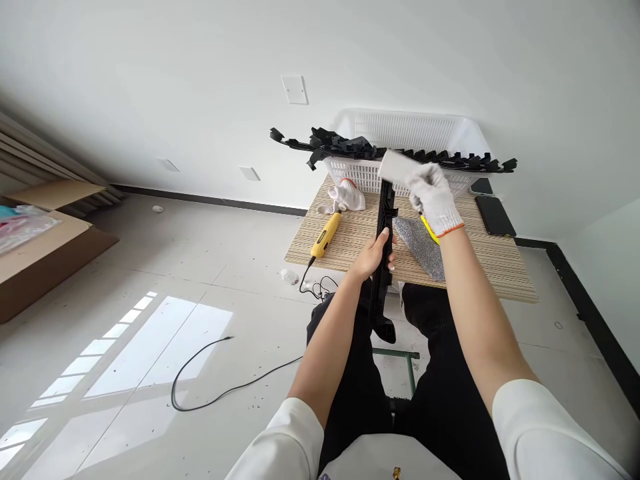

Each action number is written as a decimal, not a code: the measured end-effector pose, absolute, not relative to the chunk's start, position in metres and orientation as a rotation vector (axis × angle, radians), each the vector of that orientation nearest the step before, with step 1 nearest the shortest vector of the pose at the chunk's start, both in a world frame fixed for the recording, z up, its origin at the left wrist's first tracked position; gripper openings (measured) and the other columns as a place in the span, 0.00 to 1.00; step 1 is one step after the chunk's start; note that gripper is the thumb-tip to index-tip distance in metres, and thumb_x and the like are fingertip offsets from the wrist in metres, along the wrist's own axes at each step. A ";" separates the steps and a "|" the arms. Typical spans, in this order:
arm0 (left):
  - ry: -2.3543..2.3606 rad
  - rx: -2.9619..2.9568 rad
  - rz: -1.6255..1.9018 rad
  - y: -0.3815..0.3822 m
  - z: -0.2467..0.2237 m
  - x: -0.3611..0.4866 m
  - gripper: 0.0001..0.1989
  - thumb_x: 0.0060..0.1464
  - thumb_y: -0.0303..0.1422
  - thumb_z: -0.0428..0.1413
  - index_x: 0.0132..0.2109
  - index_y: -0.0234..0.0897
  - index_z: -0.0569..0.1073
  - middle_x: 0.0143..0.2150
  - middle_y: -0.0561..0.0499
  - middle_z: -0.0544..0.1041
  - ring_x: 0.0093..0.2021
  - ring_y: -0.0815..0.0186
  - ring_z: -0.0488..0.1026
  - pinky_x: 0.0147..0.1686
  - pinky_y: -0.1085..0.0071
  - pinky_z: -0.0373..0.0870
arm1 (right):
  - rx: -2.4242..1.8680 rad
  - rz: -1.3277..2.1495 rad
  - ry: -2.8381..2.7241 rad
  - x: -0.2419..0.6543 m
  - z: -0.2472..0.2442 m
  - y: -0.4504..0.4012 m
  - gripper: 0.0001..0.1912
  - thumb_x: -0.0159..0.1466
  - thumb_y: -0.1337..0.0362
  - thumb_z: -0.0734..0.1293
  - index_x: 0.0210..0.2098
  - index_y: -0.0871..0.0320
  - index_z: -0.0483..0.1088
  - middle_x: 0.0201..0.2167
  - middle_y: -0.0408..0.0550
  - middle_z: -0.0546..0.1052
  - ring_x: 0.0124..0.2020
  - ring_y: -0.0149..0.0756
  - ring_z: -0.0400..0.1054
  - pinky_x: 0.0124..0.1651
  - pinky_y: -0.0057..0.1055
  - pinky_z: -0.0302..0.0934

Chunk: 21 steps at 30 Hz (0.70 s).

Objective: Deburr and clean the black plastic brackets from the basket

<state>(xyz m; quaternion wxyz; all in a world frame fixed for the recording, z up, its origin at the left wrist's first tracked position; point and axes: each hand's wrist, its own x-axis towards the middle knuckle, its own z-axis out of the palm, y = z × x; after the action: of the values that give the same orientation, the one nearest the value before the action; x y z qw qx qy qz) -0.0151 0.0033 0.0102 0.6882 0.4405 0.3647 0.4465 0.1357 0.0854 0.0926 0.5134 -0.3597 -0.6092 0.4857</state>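
My left hand [373, 257], bare, is wrapped round the middle of a long black plastic trim strip [379, 300]. The strip stands nearly lengthwise before me, its lower end over my lap and its upper end above the table. In a white knit glove with an orange cuff, my right hand [434, 199] grips a pale flat rectangular piece [397, 167] close to the strip's upper end. Whether the piece touches the strip I cannot tell. Below the gloved hand lie a grey cloth [420, 248] and a yellow object [429, 229], partly hidden by the wrist.
Several black strips [350, 145] lie across a white plastic basket [405, 123] at the wall. On the wooden table [305, 247] are a yellow corded power tool [326, 235], another white glove [347, 195] and a black phone [495, 215]. A black cable [220, 393] crosses the floor.
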 end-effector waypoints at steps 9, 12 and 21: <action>0.813 1.008 0.997 0.003 0.010 -0.014 0.23 0.65 0.54 0.49 0.40 0.36 0.69 0.19 0.57 0.64 0.17 0.71 0.64 0.22 0.76 0.64 | -0.868 1.124 -1.303 0.132 0.094 0.086 0.18 0.54 0.59 0.77 0.39 0.50 0.68 0.31 0.37 0.75 0.19 0.22 0.63 0.15 0.21 0.52; 0.813 0.998 0.997 0.004 0.009 -0.014 0.23 0.65 0.54 0.49 0.41 0.36 0.69 0.19 0.57 0.64 0.17 0.71 0.65 0.21 0.76 0.64 | -0.893 1.177 -1.275 0.135 0.097 0.082 0.23 0.51 0.58 0.79 0.42 0.51 0.70 0.34 0.40 0.78 0.20 0.25 0.66 0.14 0.21 0.53; 0.821 0.996 0.999 0.003 0.010 -0.015 0.23 0.65 0.53 0.49 0.40 0.36 0.69 0.19 0.57 0.64 0.18 0.71 0.64 0.22 0.76 0.64 | -1.143 1.437 -1.289 0.146 0.093 0.085 0.25 0.56 0.40 0.74 0.27 0.56 0.68 0.19 0.43 0.70 0.13 0.23 0.55 0.09 0.21 0.42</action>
<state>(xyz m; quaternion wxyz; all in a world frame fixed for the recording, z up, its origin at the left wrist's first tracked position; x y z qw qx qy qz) -0.0146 0.0032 0.0096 0.6849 0.4447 0.3665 0.4460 0.1457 0.0852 0.0931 0.4341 -0.4591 -0.5177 0.5769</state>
